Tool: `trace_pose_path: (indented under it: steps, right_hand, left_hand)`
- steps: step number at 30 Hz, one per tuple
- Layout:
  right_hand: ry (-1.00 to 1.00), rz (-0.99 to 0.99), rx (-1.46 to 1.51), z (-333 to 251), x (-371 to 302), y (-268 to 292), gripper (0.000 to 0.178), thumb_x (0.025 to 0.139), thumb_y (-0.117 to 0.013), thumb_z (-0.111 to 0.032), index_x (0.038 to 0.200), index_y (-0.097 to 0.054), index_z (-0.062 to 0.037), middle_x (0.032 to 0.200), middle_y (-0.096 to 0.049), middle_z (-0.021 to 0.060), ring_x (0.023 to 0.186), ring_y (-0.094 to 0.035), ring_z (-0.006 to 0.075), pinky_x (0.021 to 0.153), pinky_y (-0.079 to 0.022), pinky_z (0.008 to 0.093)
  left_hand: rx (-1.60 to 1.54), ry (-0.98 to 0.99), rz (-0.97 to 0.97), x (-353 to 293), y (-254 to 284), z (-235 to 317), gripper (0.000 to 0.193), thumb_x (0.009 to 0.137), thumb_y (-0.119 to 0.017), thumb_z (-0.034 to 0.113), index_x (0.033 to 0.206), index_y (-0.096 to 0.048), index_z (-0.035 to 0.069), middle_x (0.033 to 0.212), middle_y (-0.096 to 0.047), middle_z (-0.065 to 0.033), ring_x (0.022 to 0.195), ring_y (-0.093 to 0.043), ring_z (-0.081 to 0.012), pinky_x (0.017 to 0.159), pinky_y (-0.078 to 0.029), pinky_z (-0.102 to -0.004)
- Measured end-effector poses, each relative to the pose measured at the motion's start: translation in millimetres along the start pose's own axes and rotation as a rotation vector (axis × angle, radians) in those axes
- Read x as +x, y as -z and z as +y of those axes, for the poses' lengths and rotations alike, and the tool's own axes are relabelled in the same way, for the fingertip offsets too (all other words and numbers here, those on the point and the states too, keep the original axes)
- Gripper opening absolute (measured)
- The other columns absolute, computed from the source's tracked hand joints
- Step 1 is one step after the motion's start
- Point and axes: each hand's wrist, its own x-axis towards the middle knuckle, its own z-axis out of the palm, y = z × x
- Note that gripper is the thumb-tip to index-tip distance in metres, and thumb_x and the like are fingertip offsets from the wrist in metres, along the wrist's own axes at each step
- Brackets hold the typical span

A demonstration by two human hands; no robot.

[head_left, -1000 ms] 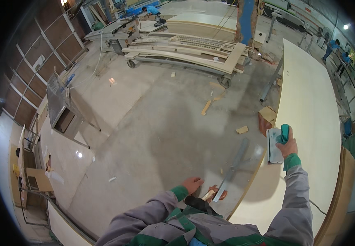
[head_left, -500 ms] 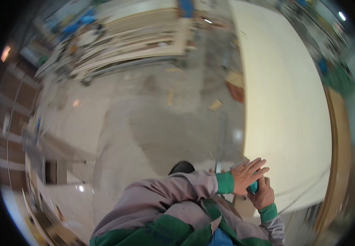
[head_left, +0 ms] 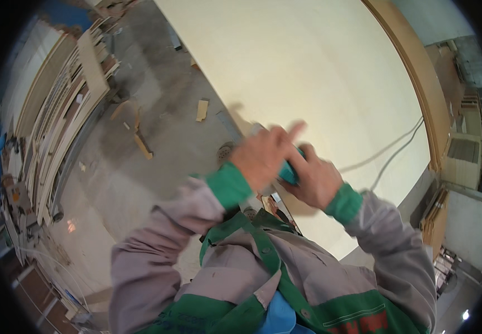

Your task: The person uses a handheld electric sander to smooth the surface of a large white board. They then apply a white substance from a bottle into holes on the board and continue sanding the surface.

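A teal handheld power tool [head_left: 289, 173] is at the left edge of a large pale board [head_left: 319, 72]. My right hand [head_left: 316, 181] is wrapped round the tool from the right, its fingers closed. My left hand [head_left: 263, 156] is over the tool's left side, blurred by motion. One of its fingers stretches out to the right and the others look loosely bent; whether it touches the tool is hidden. The tool's underside is also out of sight. A grey cord [head_left: 388, 156] runs across the board to the right of my right hand.
A brown panel edge [head_left: 411, 72] borders the board's far right side. Long wooden strips [head_left: 62, 111] lie stacked at the left. Offcuts [head_left: 142, 146] and a yellowish scrap [head_left: 202, 110] lie on the grey floor [head_left: 168, 128]. Panels [head_left: 436, 222] lean at the right.
The view has turned, so the board now slants across it and the strips are farther left. Both hands appear higher and more central. My left hand's spread fingers now look more bent.
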Motion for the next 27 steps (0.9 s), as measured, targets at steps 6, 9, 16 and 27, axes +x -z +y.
trace_pose_path:
  steps: [6, 9, 16, 27]
  right_hand:
    - [0.074, 0.157, -0.082, 16, 236, 83, 0.084, 0.084, -0.075, -0.036, 0.156, -0.032, -0.029, 0.113, -0.062, 0.0273, 0.087, -0.071, 0.0475, 0.077, -0.059, 0.0543]
    - [0.038, 0.301, -0.097, 43, 296, 135, 0.073, 0.079, -0.08, -0.044, 0.139, -0.051, -0.0152, 0.111, -0.07, 0.0257, 0.102, -0.071, 0.0409, 0.089, -0.057, 0.0494]
    - [-0.411, 0.219, 0.139, 66, 181, 84, 0.078, 0.072, -0.088, -0.048, 0.132, -0.053, -0.0113, 0.099, -0.074, 0.0227, 0.091, -0.072, 0.0448, 0.08, -0.058, 0.0515]
    - [-0.593, 0.027, 0.304, 9, 29, 22, 0.074, 0.082, -0.077, -0.033, 0.143, -0.043, -0.0066, 0.089, -0.073, 0.0196, 0.073, -0.073, 0.0392, 0.064, -0.056, 0.0513]
  left_hand:
    - [0.286, 0.156, 0.012, 150, 85, -173, 0.076, 0.088, -0.061, 0.005, 0.156, -0.035, 0.025, 0.116, -0.062, -0.0165, 0.105, -0.066, -0.0409, 0.085, -0.055, -0.051]
    - [0.431, 0.183, -0.064, 246, 97, -212, 0.06, 0.098, -0.063, 0.025, 0.152, -0.04, 0.009, 0.136, -0.059, -0.0184, 0.114, -0.064, -0.0356, 0.099, -0.052, -0.0462]
    - [0.169, -0.192, -0.077, 203, 39, -159, 0.045, 0.085, -0.062, 0.004, 0.127, -0.057, 0.018, 0.115, -0.059, -0.0122, 0.102, -0.068, -0.0389, 0.078, -0.057, -0.0538]
    - [-0.026, -0.238, -0.195, 97, 16, -52, 0.036, 0.086, -0.065, 0.011, 0.122, -0.065, 0.014, 0.108, -0.063, -0.004, 0.085, -0.068, -0.0248, 0.062, -0.057, -0.0375]
